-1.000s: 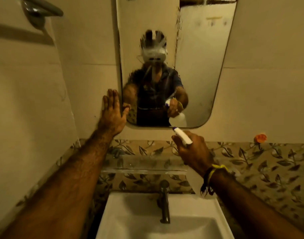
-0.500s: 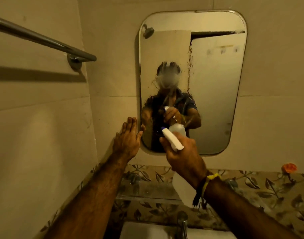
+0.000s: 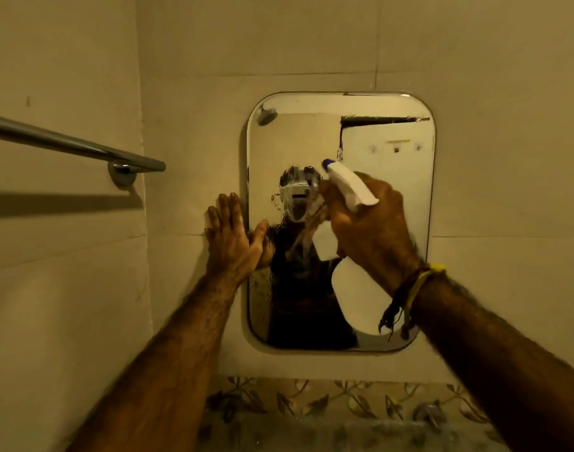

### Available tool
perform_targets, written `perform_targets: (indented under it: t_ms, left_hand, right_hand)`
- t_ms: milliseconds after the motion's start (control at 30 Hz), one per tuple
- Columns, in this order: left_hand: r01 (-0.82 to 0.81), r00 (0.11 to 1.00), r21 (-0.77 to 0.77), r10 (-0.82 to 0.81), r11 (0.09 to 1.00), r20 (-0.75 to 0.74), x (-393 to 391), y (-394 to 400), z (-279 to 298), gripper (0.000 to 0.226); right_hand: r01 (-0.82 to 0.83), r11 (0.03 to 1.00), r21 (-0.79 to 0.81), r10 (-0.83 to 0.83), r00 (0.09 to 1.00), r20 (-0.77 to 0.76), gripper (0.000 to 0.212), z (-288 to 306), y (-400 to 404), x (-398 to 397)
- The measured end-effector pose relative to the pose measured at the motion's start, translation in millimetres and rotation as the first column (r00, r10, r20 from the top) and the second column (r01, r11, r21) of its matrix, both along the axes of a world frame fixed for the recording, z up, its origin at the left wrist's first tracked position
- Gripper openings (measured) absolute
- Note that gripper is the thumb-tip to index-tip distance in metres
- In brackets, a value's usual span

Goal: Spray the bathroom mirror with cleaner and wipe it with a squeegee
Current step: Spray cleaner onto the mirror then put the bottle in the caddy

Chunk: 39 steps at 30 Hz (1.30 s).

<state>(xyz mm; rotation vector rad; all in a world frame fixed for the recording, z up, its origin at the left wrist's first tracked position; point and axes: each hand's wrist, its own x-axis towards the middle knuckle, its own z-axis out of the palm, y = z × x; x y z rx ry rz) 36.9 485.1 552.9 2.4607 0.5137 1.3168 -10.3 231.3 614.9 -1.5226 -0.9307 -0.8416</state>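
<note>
Beige tiled wall frames the mirror (image 3: pixel 386 223) ahead of me. My left hand (image 3: pixel 230 243) lies flat and open at its nine o'clock edge, probably to steady me. My right hand (image 3: pixel 370 230) is wrapped around the spray bottle (image 3: pixel 350 187), arm raised, nozzle aimed at ten o'clock toward wet, streaked glass. No squeegee is visible.

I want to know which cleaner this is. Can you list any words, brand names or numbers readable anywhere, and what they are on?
None can be read.
spray bottle in the right hand: plain white, no label showing.
mirror, wall tiles, towel bar: no text.
</note>
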Motion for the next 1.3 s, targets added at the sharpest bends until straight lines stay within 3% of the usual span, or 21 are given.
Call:
perform_targets:
  t_ms: [200,333,567,667,767,867,933,1067,1200,1300]
  left_hand:
    - [0.040,0.999,0.006,-0.040,0.999,-0.012,1,12,-3,0.082]
    - [0.028,1.000,0.036,-0.028,0.999,-0.011,-3,11,-5,0.080]
    - [-0.055,0.997,0.118,0.061,0.992,-0.055,-7,10,-13,0.081]
    - [-0.058,0.994,0.137,0.071,0.989,-0.085,-10,9,-22,0.081]
    - [-0.061,0.998,0.139,0.062,0.988,-0.003,-19,-4,-42,0.082]
    - [-0.067,0.997,0.166,0.059,0.984,0.055,-20,-47,-66,0.081]
    - [0.001,1.000,0.221,-0.004,0.975,0.016,-23,-92,-94,0.081]
    - [0.268,0.942,0.291,-0.314,0.918,0.122,-48,-189,-192,0.064]
    - [0.556,0.831,0.133,-0.551,0.821,-0.070,-53,-279,-288,0.062]
    - [0.676,0.711,-0.056,-0.670,0.735,-0.212,-52,-331,-357,0.060]
  right_hand:
    - [0.061,0.983,0.176,-0.039,0.992,-0.123,0.010,-7,-52,17]
    - [0.162,0.968,0.190,-0.113,0.963,-0.246,0.033,-41,-79,33]
    - [0.216,0.974,0.065,-0.179,0.916,-0.360,0.021,-113,-101,39]
    - [0.216,0.975,-0.053,-0.219,0.891,-0.397,0.029,-133,-107,37]
    - [0.218,0.968,-0.122,-0.250,0.872,-0.420,0.033,-149,-110,32]
    - [0.208,0.974,-0.084,-0.224,0.894,-0.389,0.030,-165,-117,23]
    - [0.176,0.983,-0.046,-0.180,0.905,-0.385,0.024,-181,-129,15]
    - [0.192,0.981,0.020,-0.159,0.862,-0.482,0.028,-230,-166,0]
    - [0.303,0.953,0.028,-0.212,0.726,-0.654,0.018,-294,-217,-15]
    - [0.430,0.902,-0.027,-0.305,0.593,-0.746,0.037,-350,-262,-28]
